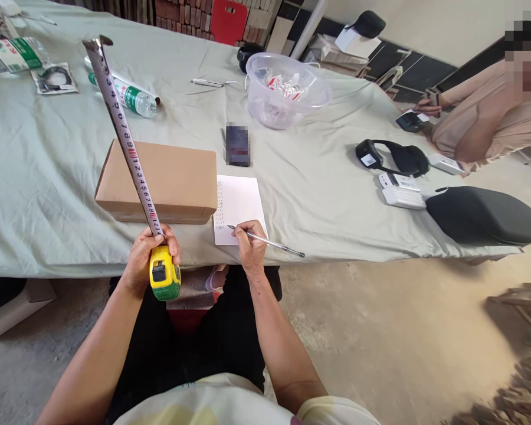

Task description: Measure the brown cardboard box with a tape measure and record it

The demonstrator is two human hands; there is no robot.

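My left hand [147,255] is closed around the blade of a tape measure near its yellow and green case [164,273]. The pulled-out blade [126,137] slants up and away to the left, passing over a brown cardboard box [170,177]. In my right hand [251,245] is a pen [274,243], its tip at the lower left of a white sheet of paper [243,203]. Handwritten lines run down the sheet's left side. Part of that side lies against or behind the box's right end; I cannot tell which.
Beyond the paper lies a phone [238,145], with a clear plastic basin [287,88] holding wrappers farther back. Water bottles [135,101] are at the left. A black headset [392,158] and a dark case [482,215] lie right, near another person [482,112].
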